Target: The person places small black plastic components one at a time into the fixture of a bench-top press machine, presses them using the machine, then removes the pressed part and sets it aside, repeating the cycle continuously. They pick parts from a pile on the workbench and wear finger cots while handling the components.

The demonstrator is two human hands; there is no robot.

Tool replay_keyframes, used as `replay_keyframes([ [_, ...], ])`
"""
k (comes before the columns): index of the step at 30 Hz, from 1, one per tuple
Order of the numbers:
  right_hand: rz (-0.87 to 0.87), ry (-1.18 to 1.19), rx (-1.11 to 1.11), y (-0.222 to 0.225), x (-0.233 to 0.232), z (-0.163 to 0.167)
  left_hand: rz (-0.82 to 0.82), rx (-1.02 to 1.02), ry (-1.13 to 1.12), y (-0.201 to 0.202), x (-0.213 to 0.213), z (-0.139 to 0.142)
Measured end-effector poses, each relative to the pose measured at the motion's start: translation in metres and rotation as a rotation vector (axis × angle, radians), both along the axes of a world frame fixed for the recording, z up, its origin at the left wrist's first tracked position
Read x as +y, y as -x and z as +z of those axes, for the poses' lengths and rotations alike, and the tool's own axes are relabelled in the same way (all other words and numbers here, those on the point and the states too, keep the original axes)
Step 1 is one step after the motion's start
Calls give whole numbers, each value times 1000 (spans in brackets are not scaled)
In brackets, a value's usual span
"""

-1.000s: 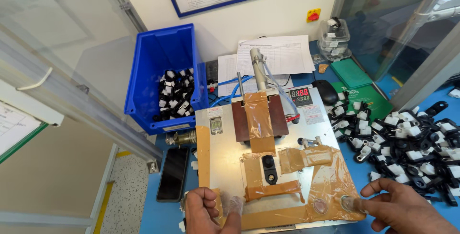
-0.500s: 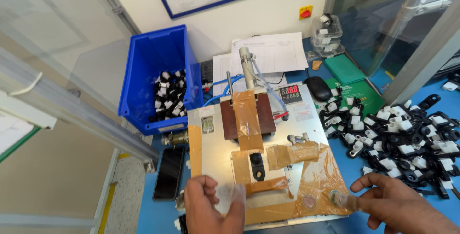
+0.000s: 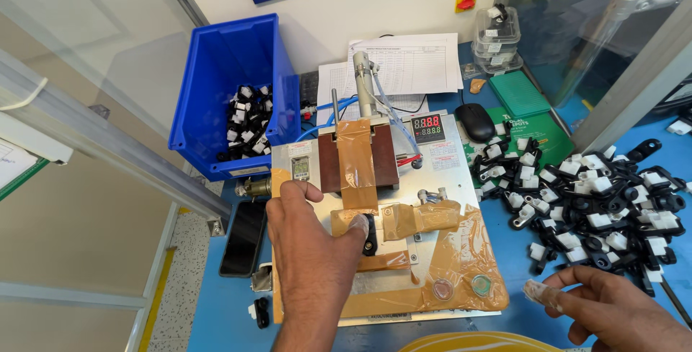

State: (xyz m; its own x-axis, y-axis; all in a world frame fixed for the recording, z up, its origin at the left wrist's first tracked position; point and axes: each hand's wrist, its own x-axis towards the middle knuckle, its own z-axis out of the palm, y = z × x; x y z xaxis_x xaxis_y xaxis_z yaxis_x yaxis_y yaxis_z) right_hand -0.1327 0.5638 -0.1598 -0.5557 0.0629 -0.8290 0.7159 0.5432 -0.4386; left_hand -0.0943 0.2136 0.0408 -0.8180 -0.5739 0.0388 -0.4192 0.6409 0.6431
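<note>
Left hand fingertips grasping small black plastic clip mid-frame on taped metal fixture plate; I'd seat it squarely. Right hand loosely curled, released.

A blue workbench carries a taped metal press fixture at its centre. A blue bin sits far left, a black phone near left, loose black-and-white clips right, and paper sheets and a mouse beyond.
</note>
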Motion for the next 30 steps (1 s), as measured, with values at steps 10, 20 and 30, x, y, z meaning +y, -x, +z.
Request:
replay_keyframes([
  [10, 149, -145, -46, 11, 0, 6, 15, -156, -36, 12, 1, 4],
  [20, 434, -578, 205, 32, -8, 26, 63, -259, -94, 18, 5, 9],
  [30, 690, -704, 221, 49, -28, 20, 40, -270, -32, 20, 11, 4],
])
